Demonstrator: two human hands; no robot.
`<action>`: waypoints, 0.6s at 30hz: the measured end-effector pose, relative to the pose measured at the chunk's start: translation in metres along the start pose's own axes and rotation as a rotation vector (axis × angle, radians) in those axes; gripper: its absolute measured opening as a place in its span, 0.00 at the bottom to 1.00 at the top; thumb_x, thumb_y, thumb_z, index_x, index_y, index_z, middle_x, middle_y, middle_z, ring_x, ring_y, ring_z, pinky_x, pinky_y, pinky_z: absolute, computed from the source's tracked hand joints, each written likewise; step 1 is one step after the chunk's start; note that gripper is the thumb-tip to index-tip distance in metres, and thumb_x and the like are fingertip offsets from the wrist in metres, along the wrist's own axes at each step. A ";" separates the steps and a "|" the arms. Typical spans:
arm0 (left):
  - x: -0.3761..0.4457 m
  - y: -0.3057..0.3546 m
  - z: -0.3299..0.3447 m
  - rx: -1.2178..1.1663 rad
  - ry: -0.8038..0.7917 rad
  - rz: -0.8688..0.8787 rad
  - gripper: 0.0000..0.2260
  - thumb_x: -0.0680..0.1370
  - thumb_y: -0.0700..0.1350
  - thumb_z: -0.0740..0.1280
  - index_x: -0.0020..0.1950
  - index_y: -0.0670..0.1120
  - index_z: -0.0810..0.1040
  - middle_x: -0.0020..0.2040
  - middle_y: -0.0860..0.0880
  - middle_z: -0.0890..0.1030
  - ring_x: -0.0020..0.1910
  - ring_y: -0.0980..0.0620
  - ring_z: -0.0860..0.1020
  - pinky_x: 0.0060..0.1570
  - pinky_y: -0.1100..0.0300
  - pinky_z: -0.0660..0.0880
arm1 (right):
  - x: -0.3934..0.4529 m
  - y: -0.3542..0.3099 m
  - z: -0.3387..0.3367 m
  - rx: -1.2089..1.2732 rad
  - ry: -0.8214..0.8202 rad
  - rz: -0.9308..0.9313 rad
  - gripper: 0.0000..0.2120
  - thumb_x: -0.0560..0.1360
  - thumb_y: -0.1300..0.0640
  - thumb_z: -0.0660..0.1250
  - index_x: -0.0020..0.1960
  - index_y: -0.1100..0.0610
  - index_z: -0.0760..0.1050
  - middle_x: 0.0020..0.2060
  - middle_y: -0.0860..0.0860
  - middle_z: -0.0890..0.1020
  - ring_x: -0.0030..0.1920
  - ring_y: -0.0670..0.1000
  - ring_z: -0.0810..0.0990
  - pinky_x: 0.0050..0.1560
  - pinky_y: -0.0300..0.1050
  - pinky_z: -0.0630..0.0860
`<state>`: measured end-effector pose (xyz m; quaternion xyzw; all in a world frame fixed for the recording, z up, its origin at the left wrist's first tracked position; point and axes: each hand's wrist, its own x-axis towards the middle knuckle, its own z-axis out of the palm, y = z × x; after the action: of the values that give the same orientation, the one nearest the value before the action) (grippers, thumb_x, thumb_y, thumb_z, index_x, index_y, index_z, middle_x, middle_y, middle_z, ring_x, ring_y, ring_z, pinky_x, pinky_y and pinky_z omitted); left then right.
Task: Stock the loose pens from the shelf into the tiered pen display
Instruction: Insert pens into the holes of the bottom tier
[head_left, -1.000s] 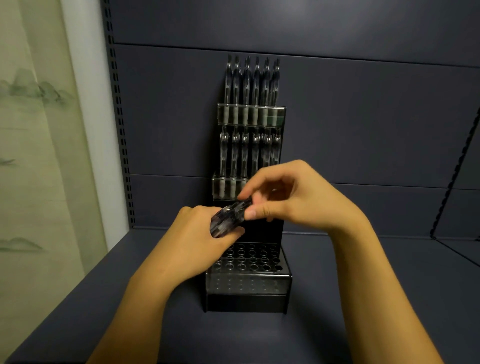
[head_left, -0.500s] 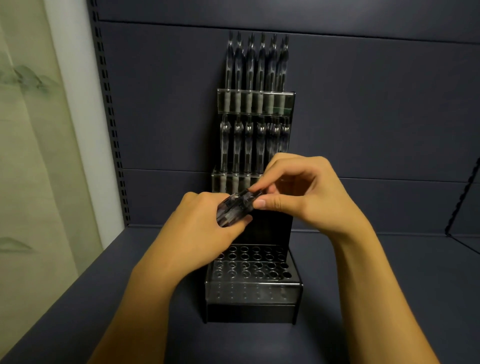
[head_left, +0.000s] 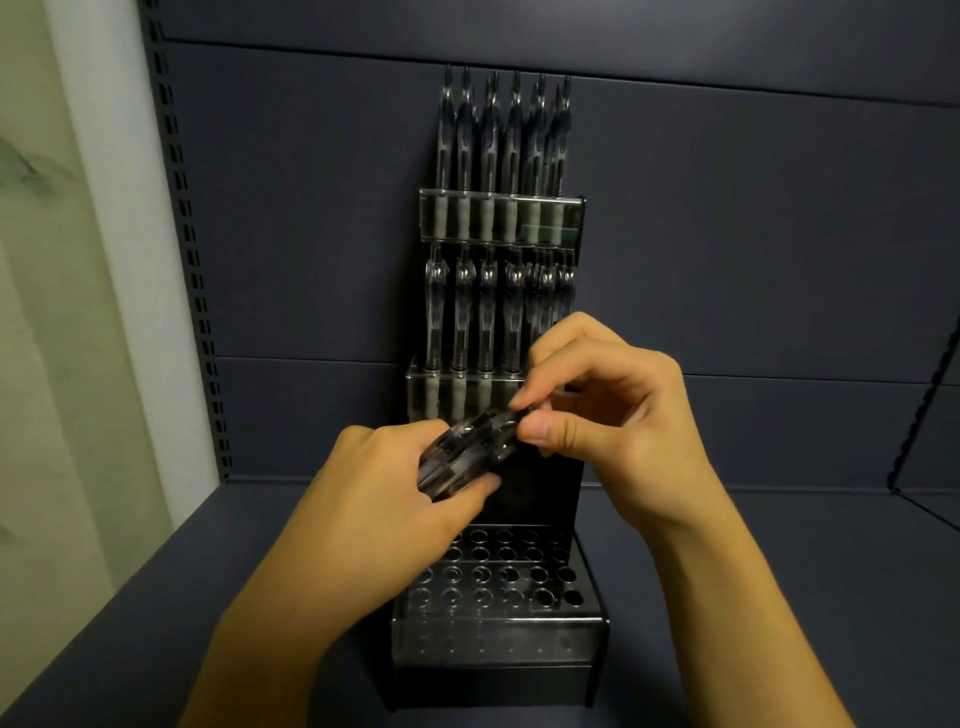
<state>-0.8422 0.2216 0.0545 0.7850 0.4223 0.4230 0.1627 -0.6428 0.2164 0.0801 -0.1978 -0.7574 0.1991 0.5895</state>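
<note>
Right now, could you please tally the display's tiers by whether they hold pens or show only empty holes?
Tiers holding pens: 2 (top tier, middle tier)
Tiers showing only empty holes: 1 (bottom tier)
Total: 3

- A dark blue-grey shelf (head_left: 779, 597) runs across in front of me, its flat board bare and matte to either side.
- At the back edge stands a panel of the same dark colour, with a perforated upright along the left back corner.
- A tiered pen display (head_left: 498, 644) stands directly on the shelf board, about midway between the left and right edges, its tall back close to the rear panel.
- Its lowest step, full of round holes, faces the front edge; pens stand upright in the two tiers above.
- Past the shelf's left edge hangs a pale wall.
</note>
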 end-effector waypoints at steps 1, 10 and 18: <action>0.000 0.000 0.000 -0.001 0.002 0.000 0.10 0.72 0.55 0.75 0.37 0.53 0.79 0.32 0.57 0.80 0.29 0.56 0.77 0.29 0.65 0.71 | 0.000 0.001 0.000 0.025 0.013 -0.001 0.05 0.68 0.67 0.76 0.42 0.61 0.83 0.42 0.51 0.77 0.38 0.52 0.76 0.37 0.45 0.75; -0.002 0.001 -0.004 -0.046 -0.033 -0.022 0.12 0.75 0.51 0.74 0.34 0.52 0.77 0.27 0.58 0.76 0.24 0.59 0.72 0.26 0.68 0.67 | 0.000 0.004 -0.002 0.380 0.022 0.020 0.09 0.75 0.56 0.73 0.52 0.60 0.77 0.50 0.58 0.84 0.38 0.53 0.81 0.36 0.47 0.78; 0.000 -0.003 -0.004 -0.069 -0.041 -0.018 0.12 0.75 0.50 0.74 0.34 0.51 0.77 0.27 0.55 0.76 0.24 0.59 0.71 0.27 0.68 0.67 | 0.001 0.012 -0.003 0.356 -0.134 0.007 0.13 0.75 0.58 0.74 0.59 0.58 0.83 0.51 0.59 0.86 0.34 0.58 0.77 0.41 0.45 0.78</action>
<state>-0.8466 0.2226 0.0549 0.7836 0.4112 0.4196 0.2021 -0.6392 0.2270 0.0757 -0.0795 -0.7472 0.3447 0.5626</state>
